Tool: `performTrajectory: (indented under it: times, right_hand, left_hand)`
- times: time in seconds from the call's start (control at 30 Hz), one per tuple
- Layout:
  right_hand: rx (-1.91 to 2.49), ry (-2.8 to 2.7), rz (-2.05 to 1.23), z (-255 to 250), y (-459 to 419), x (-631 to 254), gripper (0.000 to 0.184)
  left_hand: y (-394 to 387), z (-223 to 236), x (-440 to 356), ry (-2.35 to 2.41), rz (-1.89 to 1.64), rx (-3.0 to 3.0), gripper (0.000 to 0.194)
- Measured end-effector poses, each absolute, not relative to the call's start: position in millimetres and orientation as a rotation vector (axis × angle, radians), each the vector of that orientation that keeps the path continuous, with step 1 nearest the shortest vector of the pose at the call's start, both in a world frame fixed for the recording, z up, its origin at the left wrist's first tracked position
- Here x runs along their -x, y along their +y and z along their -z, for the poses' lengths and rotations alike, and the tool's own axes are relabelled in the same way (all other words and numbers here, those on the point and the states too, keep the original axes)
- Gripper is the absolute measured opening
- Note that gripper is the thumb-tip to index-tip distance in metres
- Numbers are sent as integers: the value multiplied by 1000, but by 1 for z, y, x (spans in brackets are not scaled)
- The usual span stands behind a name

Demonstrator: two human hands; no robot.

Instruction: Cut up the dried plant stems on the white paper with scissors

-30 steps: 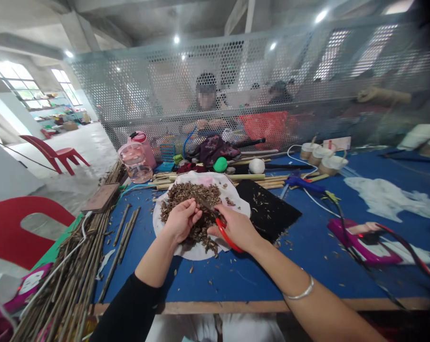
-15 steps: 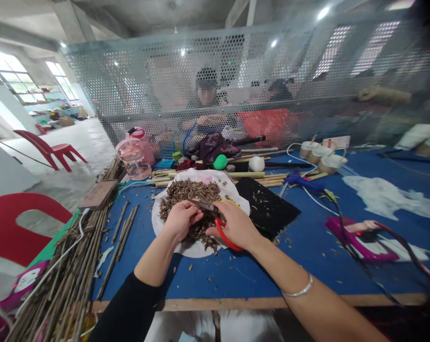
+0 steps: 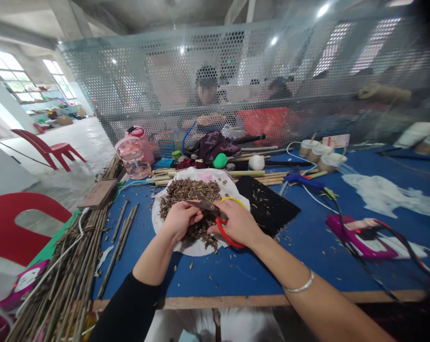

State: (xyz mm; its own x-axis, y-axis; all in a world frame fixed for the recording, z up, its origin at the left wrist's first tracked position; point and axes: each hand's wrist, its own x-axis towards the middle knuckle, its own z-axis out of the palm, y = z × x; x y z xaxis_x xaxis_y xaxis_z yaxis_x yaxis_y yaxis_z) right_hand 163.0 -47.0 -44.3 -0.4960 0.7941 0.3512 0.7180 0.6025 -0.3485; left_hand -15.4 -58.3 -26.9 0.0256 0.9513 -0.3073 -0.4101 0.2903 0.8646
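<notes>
My right hand (image 3: 238, 222) grips red-and-yellow-handled scissors (image 3: 215, 214), blades pointing left toward my left hand. My left hand (image 3: 179, 219) is closed in a pinch on a small brown piece that is too small to name, right at the scissor tips. Both hands hover over a heap of chopped brown bits (image 3: 191, 194) lying on a round white sheet (image 3: 165, 237) on the blue table (image 3: 300, 256).
A black mat (image 3: 268, 204) lies right of the sheet. A bundle of long sticks (image 3: 75, 270) runs along the left edge. A pink jug (image 3: 134, 152), a blue glue gun (image 3: 302, 181), a pink tool with cords (image 3: 357, 235) and cups (image 3: 321, 156) stand around. People sit behind a mesh screen (image 3: 236, 80).
The scissor blades have swung a little more level and toward my left fingers. Both hands stay over the heap, barely shifted.
</notes>
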Motion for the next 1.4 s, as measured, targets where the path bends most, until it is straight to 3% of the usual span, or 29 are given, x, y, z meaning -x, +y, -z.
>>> performTrajectory:
  times: [0.4,0.7,1.1,1.27,1.4]
  right_hand:
    - [1252,-2342,-342,46,-50,-160,61]
    - [1281,-2350,-433,43,-53,-160,45]
    - [1342,-2401,-407,44,-56,-161,42]
    - [1383,-2403,-209,42,-56,-157,55]
    - [1373,-2391,-282,45,-56,-156,49]
  left_hand:
    - [-55,29,19,1083,-1149,-658,3]
    - [-54,32,19,1166,-1123,-653,12]
    - [-53,39,18,1280,-1120,-729,19]
    - [-53,40,16,1264,-1141,-773,10]
    - [-53,42,15,1279,-1132,-797,10]
